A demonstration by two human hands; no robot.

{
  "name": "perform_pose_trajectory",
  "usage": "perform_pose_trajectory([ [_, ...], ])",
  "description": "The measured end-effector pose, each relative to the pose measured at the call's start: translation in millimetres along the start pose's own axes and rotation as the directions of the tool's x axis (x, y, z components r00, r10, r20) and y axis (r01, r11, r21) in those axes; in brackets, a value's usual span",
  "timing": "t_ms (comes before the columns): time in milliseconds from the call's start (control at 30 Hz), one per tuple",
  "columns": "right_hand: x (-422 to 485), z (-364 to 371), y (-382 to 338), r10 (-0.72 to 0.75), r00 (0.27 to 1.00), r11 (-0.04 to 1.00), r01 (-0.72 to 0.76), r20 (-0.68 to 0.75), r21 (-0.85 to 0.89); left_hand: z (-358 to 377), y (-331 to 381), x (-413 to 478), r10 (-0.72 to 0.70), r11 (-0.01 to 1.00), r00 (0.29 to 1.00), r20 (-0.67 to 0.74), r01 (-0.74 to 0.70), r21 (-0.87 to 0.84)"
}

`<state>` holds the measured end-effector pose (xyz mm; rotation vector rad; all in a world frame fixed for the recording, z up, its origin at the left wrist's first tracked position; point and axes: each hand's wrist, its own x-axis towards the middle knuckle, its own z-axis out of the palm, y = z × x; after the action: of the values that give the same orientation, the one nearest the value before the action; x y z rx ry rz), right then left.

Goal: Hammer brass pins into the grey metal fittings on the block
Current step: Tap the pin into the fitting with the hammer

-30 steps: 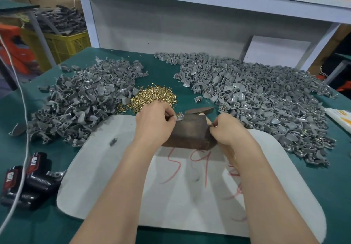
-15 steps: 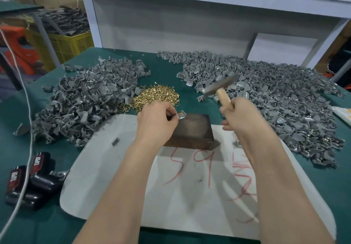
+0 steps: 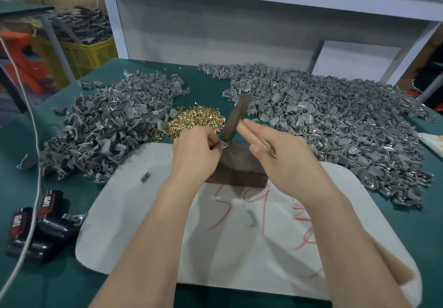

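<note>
1. Left hand [image 3: 194, 154] sits just left of centre frame. Its fingertips are curled in and pinching one small grey fitting [image 3: 224, 144], holding it on the upper left corner of the dark block [image 3: 239, 171].
2. Right hand [image 3: 282, 161] is centre-right and has the hammer [image 3: 236, 118] by its pale wooden handle. The fingers lie along the top with the thumb tucked under, so it's gripping. It's pretty motion-blurred though.
3. The hammer's dark metal head is tilted, top end leaning toward the upper right and bottom end right down at the pinched fitting. Can't tell through the blur whether it's actually touching.
4. The block rests on the upper part of a white board [image 3: 148, 224] with rounded corners and red scribbles just below the block. One stray grey piece [image 3: 145, 177] lies on the board's upper left area.
5. The brass pins [image 3: 196, 121] are a loose gold pile just above the left hand, on the green tabletop [image 3: 48, 283].
6. There's a big heap of grey fittings on the left [image 3: 107, 128] touching the pin pile, and an even bigger heap [image 3: 335, 125] across the right side.
7. Lower left of frame has a couple of black battery packs [image 3: 36, 226] with a white cable [image 3: 31, 164] running over them.
8. Upper left background has a yellow crate [image 3: 88, 53] with more grey parts piled on top.
</note>
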<state>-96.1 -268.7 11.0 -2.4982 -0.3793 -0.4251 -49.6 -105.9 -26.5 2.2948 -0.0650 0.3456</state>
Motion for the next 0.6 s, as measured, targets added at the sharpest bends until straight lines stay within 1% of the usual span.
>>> perform_pose_trajectory([
  [33, -1.1, 1.6, 0.5, 0.005, 1.0, 1.0, -0.005, 0.025, -0.027, 0.2, 0.2, -0.7, 0.006, 1.0, 1.0, -0.001, -0.006, 0.0],
  [67, -0.5, 2.0, -1.4, 0.001, 1.0, 1.0, -0.001, -0.012, -0.018, 0.2, 0.4, -0.9, 0.015, 1.0, 1.0, -0.009, -0.015, -0.003],
  [133, -0.1, -0.5, -6.2, -0.01, 0.984, 0.996, 0.026, -0.177, 0.084, 0.8, 0.2, -1.4, 0.027, 1.0, 0.999, -0.018, -0.027, 0.0],
  [167, 0.9, -2.3, -5.1, -0.017, 0.971, 0.996, 0.038, -0.238, 0.086, 1.1, 0.4, -0.9, 0.027, 1.0, 0.999, -0.021, -0.027, 0.006],
  [200, 1.5, -3.9, -6.7, -0.035, 0.971, 0.997, 0.049, -0.238, 0.051, 1.0, 0.1, -0.5, 0.022, 1.0, 1.0, -0.021, -0.022, 0.01],
  [233, 0.7, -3.4, -8.4, -0.055, 0.984, 0.998, 0.054, -0.17, -0.012, 0.9, -0.2, -0.5, 0.016, 1.0, 1.0, -0.016, -0.016, 0.011],
  [267, -0.5, -0.8, -6.5, -0.054, 0.997, 0.996, 0.049, -0.063, -0.074, 0.3, 0.0, -0.4, 0.012, 1.0, 1.0, -0.01, -0.012, 0.012],
  [300, -2.2, 2.0, -3.8, -0.026, 1.0, 0.996, 0.027, 0.009, -0.088, -0.3, 0.2, -0.8, 0.01, 1.0, 1.0, -0.004, -0.01, 0.013],
  [333, -2.4, 3.1, -3.2, -0.009, 1.0, 0.997, 0.01, 0.013, -0.08, -0.8, 0.8, -1.3, 0.013, 1.0, 1.0, -0.005, -0.013, 0.012],
  [367, -2.0, 3.2, -4.5, -0.008, 0.999, 0.998, 0.007, -0.033, -0.056, -1.1, 1.1, -1.1, 0.022, 1.0, 1.0, -0.009, -0.022, 0.011],
  [433, -1.9, 2.4, -4.6, -0.008, 0.985, 0.996, 0.022, -0.17, 0.081, -0.7, 2.2, -1.0, 0.037, 0.999, 0.999, -0.008, -0.037, 0.023],
  [467, -0.8, 1.9, -2.9, -0.008, 0.98, 0.992, 0.033, -0.201, 0.126, -0.6, 3.0, -0.4, 0.034, 0.999, 0.999, -0.01, -0.033, 0.033],
  [500, -0.5, 2.1, -3.0, -0.015, 0.984, 0.993, 0.035, -0.175, 0.112, -0.4, 2.6, -0.1, 0.022, 0.999, 1.0, -0.008, -0.022, 0.033],
  [567, -1.7, 4.8, -1.9, -0.014, 1.0, 1.0, 0.014, -0.013, -0.024, -1.0, 2.0, 0.1, 0.002, 1.0, 1.0, -0.002, -0.002, 0.012],
  [600, -1.4, 5.0, -0.6, -0.005, 0.999, 0.998, 0.007, 0.041, -0.069, -1.5, 2.2, -0.2, -0.004, 1.0, 1.0, 0.005, 0.004, 0.009],
])
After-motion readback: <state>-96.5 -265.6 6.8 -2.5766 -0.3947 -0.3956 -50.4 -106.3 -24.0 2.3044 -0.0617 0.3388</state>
